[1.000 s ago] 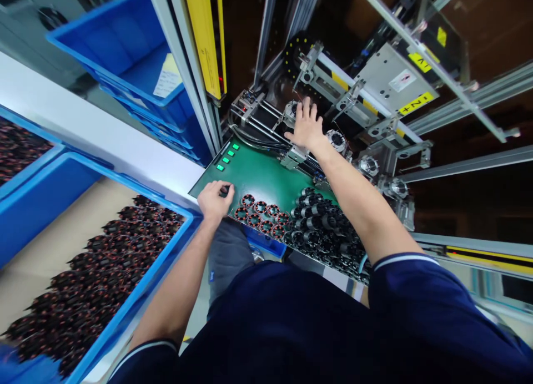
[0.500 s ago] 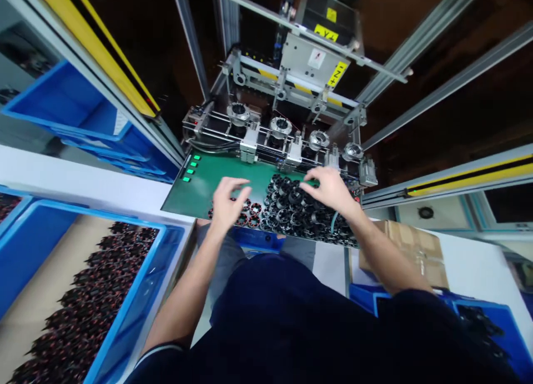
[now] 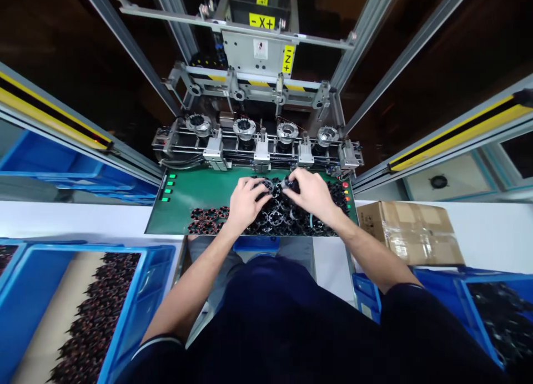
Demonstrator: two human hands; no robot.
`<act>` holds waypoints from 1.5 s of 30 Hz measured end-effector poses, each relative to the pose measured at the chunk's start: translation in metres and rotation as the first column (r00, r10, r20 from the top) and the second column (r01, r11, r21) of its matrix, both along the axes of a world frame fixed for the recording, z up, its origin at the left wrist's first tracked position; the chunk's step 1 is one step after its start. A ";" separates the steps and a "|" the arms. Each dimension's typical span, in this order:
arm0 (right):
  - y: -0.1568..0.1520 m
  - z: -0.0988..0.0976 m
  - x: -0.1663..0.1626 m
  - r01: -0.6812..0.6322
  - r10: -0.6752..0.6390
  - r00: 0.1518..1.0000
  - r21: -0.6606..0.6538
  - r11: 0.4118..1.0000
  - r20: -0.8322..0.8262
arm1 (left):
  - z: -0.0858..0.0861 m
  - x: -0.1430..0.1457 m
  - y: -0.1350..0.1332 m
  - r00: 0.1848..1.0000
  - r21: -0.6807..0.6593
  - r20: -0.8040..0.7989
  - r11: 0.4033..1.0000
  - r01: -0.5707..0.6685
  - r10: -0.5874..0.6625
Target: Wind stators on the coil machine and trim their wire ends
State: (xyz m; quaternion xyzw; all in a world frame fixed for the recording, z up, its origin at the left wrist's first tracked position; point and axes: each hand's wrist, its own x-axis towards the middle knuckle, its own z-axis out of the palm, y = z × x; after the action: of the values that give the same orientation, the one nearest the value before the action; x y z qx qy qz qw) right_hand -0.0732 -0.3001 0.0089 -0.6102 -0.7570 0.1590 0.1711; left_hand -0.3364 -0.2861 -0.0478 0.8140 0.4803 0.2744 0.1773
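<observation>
one black ring (image 3: pixel 266 190) pinched in left hand (image 3: pixel 245 205), one in right hand (image 3: pixel 311 193): likely light, stiff, best held outside.

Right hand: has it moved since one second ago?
Yes: the right hand has drawn back from the row of metal ring fixtures to the black rings on the green tabletop.

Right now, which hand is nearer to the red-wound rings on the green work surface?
Left. The left hand is just right of the red-wound rings; the right hand is farther right, at the black rings.
</observation>
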 end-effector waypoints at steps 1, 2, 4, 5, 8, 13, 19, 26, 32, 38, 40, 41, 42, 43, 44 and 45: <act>0.007 0.008 0.011 0.050 -0.048 0.994 0.017 0.999 -0.095 | 0.005 0.000 0.007 0.999 0.003 0.031 0.999 -0.044 0.044; 0.017 0.016 0.023 0.085 -0.078 0.983 0.034 0.996 -0.169 | 0.009 0.000 0.018 0.993 0.001 0.081 0.996 -0.089 0.089; 0.041 0.025 0.046 0.121 -0.098 0.967 0.083 0.989 -0.235 | 0.018 0.002 0.046 0.968 0.009 0.203 0.988 -0.152 0.147; 0.054 0.026 0.057 0.134 -0.104 0.966 0.115 0.984 -0.236 | 0.021 0.004 0.063 0.956 0.028 0.252 0.986 -0.163 0.151; 0.091 0.011 0.081 0.216 -0.175 0.959 0.177 0.960 -0.222 | 0.020 0.014 0.114 0.947 0.081 0.289 0.983 -0.167 0.137; 0.117 -0.036 0.094 0.276 -0.253 0.945 0.093 0.957 -0.209 | -0.006 0.028 0.153 0.941 -0.070 0.251 0.974 -0.214 0.225; 0.115 -0.042 0.092 0.276 -0.254 0.943 0.076 0.958 -0.214 | -0.009 0.026 0.149 0.912 -0.160 0.328 0.966 -0.204 0.247; 0.061 0.001 0.059 0.143 -0.134 0.716 -0.043 0.989 -0.686 | 0.023 0.032 0.102 0.789 -0.306 0.566 0.950 -0.070 0.240; -0.009 0.084 0.027 -0.048 -0.043 0.535 -0.081 0.996 -0.844 | 0.105 0.022 0.029 0.630 -0.417 0.768 0.839 0.349 0.119; -0.049 0.115 0.019 -0.135 -0.103 0.407 -0.172 0.976 -0.907 | 0.158 0.012 -0.020 0.585 -0.454 0.796 0.792 0.407 0.156; -0.059 0.118 0.018 -0.178 -0.127 0.374 -0.205 0.962 -0.919 | 0.163 0.011 -0.028 0.577 -0.471 0.799 0.774 0.424 0.170; -0.062 0.119 0.017 -0.202 -0.134 0.363 -0.218 0.955 -0.922 | 0.165 0.010 -0.031 0.572 -0.476 0.802 0.761 0.441 0.170; -0.065 0.120 0.016 -0.226 -0.137 0.353 -0.227 0.947 -0.925 | 0.167 0.010 -0.033 0.570 -0.479 0.805 0.746 0.463 0.164; -0.068 0.121 0.015 -0.250 -0.137 0.345 -0.232 0.940 -0.929 | 0.169 0.010 -0.034 0.571 -0.483 0.806 0.728 0.486 0.154; -0.069 0.121 0.014 -0.273 -0.138 0.338 -0.237 0.932 -0.931 | 0.170 0.010 -0.035 0.572 -0.488 0.807 0.712 0.506 0.146; -0.071 0.122 0.014 -0.292 -0.140 0.331 -0.242 0.925 -0.933 | 0.171 0.010 -0.035 0.570 -0.491 0.809 0.696 0.524 0.142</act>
State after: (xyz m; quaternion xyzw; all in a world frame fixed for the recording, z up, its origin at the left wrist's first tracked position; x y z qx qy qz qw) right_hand -0.0593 -0.3707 0.1308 -0.3886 -0.5019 0.6280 0.4502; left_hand -0.3264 -0.3214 0.1236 0.5231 0.3121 0.3864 0.6926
